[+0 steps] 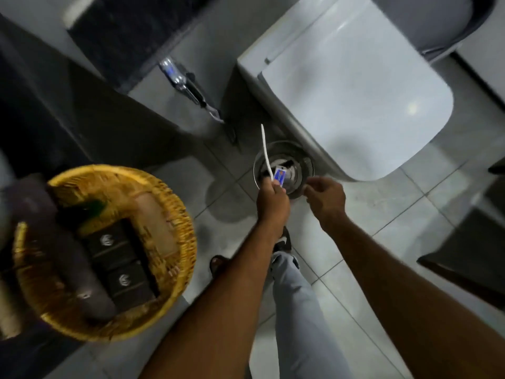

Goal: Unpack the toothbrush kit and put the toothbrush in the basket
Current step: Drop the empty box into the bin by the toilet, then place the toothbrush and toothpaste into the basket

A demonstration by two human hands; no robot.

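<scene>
dim, motion-blurred, wide-angle bending at the edges.

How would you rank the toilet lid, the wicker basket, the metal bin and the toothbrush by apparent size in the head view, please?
1. toilet lid
2. wicker basket, though nearer the camera
3. metal bin
4. toothbrush

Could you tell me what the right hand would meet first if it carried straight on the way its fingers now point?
The right hand points left, toward the left hand holding the white toothbrush and a small blue packet. It would probably meet that packet or the left hand's knuckles first; depth is unclear.
</scene>
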